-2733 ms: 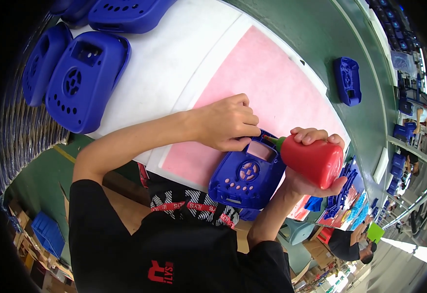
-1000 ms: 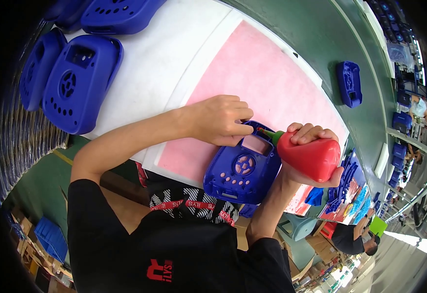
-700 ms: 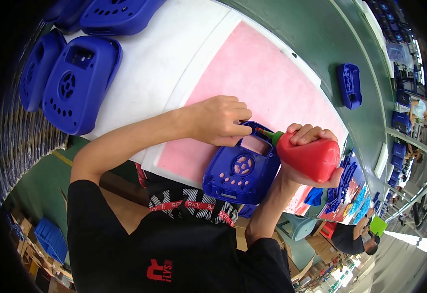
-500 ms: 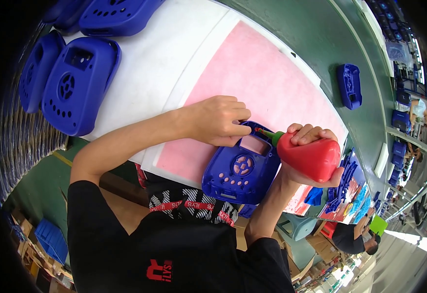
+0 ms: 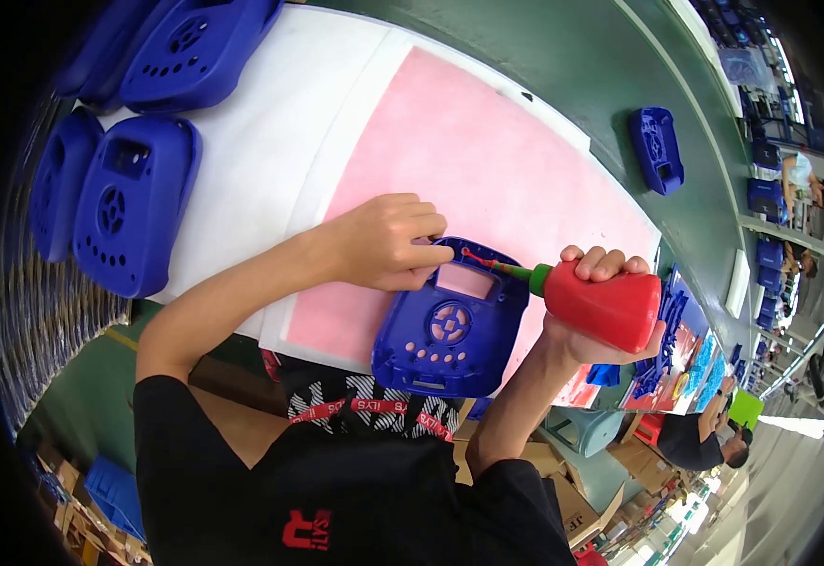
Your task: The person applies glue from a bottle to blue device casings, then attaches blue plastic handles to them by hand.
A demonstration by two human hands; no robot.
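A blue plastic housing (image 5: 487, 335) lies hollow side up in front of me, with a rectangular window, a round cut-out pattern and several small holes. The curled fingers of my left hand (image 5: 388, 241) are closed on its upper left rim. My right hand (image 5: 577, 341) is wrapped round a red squeeze bottle (image 5: 610, 307), tipped on its side. From the bottle a green nozzle (image 5: 536, 279) points left into the housing. The thin red-ended tip is close to the inside of the top rim, above the window; whether it touches I cannot tell.
Several blue housings (image 5: 115, 217) stand at the far left of the table. Pink sheeting (image 5: 459, 141) lies under the work. Another blue shell (image 5: 657, 151) is on the green surface at right. Small blue parts (image 5: 662, 330) lie right of the bottle; a co-worker (image 5: 695, 439) sits beyond.
The bottle is tilted flatter, and its nozzle tip now shows farther left along the housing's top rim. The whole view has shifted slightly. Both hands keep their holds.
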